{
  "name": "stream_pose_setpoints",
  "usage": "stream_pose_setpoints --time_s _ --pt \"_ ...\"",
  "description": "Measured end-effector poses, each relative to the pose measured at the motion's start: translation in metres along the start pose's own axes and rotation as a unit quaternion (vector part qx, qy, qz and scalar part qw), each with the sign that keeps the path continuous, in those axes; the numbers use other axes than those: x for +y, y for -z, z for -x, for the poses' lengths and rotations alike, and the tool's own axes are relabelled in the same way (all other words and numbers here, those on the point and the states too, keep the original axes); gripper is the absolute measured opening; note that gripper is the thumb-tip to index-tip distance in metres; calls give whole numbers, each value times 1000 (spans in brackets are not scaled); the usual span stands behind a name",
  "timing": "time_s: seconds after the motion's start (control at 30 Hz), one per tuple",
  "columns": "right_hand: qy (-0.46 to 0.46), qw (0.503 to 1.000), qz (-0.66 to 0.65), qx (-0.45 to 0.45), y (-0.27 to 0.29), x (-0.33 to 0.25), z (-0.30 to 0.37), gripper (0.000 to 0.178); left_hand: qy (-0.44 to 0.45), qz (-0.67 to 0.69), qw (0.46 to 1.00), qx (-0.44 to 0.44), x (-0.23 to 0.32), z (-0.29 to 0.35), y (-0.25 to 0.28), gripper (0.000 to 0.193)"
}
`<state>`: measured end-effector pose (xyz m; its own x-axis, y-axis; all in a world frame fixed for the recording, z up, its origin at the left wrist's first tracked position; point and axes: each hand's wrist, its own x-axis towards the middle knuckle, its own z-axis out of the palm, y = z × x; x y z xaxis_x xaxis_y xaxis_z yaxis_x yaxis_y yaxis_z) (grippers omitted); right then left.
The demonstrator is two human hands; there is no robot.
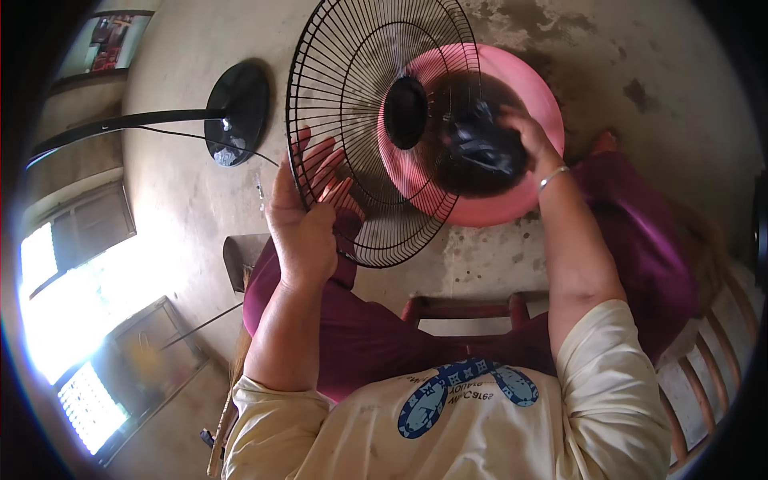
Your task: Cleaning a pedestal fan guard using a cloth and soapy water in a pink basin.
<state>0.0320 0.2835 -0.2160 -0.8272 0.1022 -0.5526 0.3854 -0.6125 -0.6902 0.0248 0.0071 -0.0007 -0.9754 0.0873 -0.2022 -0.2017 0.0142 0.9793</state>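
A round black wire fan grille [406,113] with a solid disc at its centre stands tilted in front of me. My left hand [306,220] grips its lower left rim, with the fingers showing through the wires. Behind and to the right of the grille is a pink basin [546,100] of dark water. Over that water my right hand [530,138] is closed on a dark, wet-looking cloth [490,148], slightly blurred. The grille covers the basin's left part.
On the floor to the left lies a black round fan base [240,100] with a curved pole [120,122] and a thin cord. A wooden stool or chair rail [464,307] is close in front of my lap. Dark wet patches [524,14] mark the concrete floor beyond the basin.
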Motion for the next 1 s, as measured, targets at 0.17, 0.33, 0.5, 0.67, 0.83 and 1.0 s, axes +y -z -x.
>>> stream_pose_setpoints --time_s 0.17,0.33,0.5,0.67,0.83,1.0 --pt "80 992 -87 -45 -89 -24 -21 33 17 39 999 -33 -8 7 -10 75" --pt "326 871 367 18 -155 9 20 25 12 5 1000 -26 -10 7 -2 75" --pt "282 914 293 -3 -124 52 49 27 31 21 999 -14 -10 3 -5 74" --pt "373 841 361 151 -156 -2 -2 25 27 28 999 -28 -9 10 -5 74" --pt "295 877 304 225 -150 -20 -35 26 2 19 999 -49 -17 9 -7 75" --pt "356 837 412 57 -146 39 45 23 11 22 999 -28 -18 11 3 75"
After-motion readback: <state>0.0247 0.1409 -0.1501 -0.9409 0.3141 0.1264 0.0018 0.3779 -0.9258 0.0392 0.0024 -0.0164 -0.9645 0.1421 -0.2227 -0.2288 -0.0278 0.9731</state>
